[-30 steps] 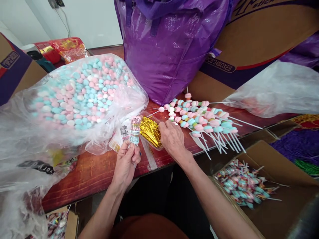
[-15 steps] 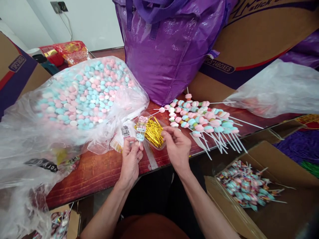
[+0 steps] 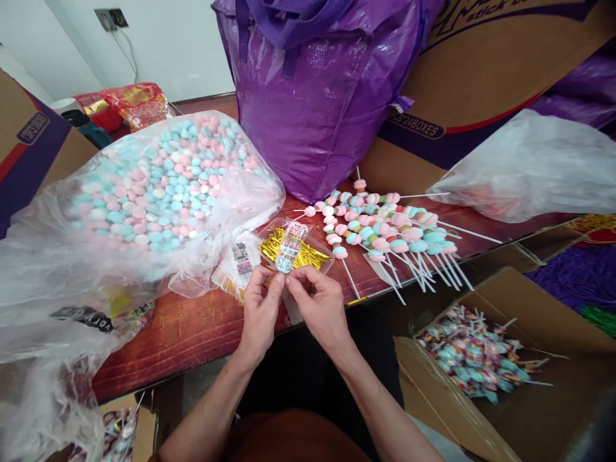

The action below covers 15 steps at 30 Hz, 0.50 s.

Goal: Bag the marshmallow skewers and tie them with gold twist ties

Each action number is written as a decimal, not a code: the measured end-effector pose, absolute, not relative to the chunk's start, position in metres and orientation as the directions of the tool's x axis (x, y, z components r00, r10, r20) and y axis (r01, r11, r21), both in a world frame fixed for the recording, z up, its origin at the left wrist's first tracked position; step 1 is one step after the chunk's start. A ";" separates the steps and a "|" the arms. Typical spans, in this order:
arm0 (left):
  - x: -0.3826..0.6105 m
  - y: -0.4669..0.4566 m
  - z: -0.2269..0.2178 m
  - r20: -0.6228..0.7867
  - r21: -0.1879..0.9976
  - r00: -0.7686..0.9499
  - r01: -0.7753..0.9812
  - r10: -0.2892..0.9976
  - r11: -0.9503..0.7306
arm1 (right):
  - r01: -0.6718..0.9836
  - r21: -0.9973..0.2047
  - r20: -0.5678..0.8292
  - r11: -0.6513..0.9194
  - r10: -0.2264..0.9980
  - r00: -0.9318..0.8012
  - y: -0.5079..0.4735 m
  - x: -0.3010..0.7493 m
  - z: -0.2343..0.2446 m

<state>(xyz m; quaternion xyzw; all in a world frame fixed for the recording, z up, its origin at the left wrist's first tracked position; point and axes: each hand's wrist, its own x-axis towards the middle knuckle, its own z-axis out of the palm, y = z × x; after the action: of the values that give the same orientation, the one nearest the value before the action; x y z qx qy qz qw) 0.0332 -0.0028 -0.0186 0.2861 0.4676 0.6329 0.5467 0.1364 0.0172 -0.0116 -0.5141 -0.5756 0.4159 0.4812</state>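
My left hand (image 3: 260, 307) pinches the lower end of a wrapped candy skewer (image 3: 291, 246), which stands tilted up and away over the table edge. My right hand (image 3: 320, 303) has its fingers closed at the same spot on the skewer's base, touching the left fingers. Just behind them lies a clear tray of gold twist ties (image 3: 308, 255). A pile of unwrapped pink, blue and white candy skewers (image 3: 391, 230) lies to the right on the red table (image 3: 192, 330). A big clear bag of loose pink and blue candies (image 3: 158, 179) sits to the left.
A purple woven bag (image 3: 317, 96) stands behind the skewers. An open cardboard box of wrapped skewers (image 3: 474, 362) sits low on the right. Another clear plastic bag (image 3: 534, 170) lies at the right, with cardboard boxes behind and at the far left.
My right hand left the gold twist ties and came to the base of the wrapped skewer, meeting my left hand. The skewer tilted rightwards.
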 end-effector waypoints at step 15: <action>0.013 -0.006 0.013 -0.367 0.525 0.384 -0.667 0.847 0.529 | 0.144 -0.948 0.227 0.285 0.919 -0.322 0.012 0.158 0.005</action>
<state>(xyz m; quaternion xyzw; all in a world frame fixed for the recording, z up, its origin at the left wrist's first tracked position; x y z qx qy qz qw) 0.0133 -0.0061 0.0126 0.1472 0.3069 0.4622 0.8189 0.1575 0.0117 0.0050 -0.3927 -0.6764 0.4510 0.4299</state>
